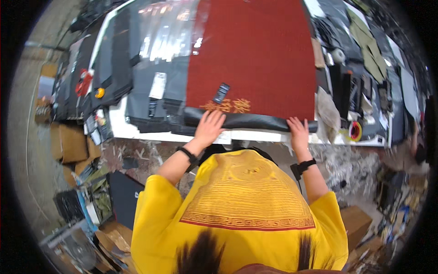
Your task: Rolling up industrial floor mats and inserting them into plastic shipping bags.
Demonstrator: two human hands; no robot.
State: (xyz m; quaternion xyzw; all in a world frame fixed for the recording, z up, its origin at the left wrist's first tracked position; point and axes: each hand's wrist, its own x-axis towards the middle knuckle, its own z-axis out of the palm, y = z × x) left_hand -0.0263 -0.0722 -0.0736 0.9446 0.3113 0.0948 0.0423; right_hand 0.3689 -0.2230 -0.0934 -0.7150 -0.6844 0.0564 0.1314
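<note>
A large red mat with a black underside lies on the white-edged table in front of me. Its near edge is turned up as a black roll. My left hand is over the left part of this roll, fingers bent across it onto the red side. At the roll's right end my right hand has its fingers hooked over the top. Gold characters show on the red just beyond the roll. A small black packet rests on the mat near them.
Glossy clear plastic sheeting covers dark sheets on the left, with a white label on it. A tape roll sits at the near right corner. Black and olive pieces crowd the right side. Cardboard boxes stand on the littered floor.
</note>
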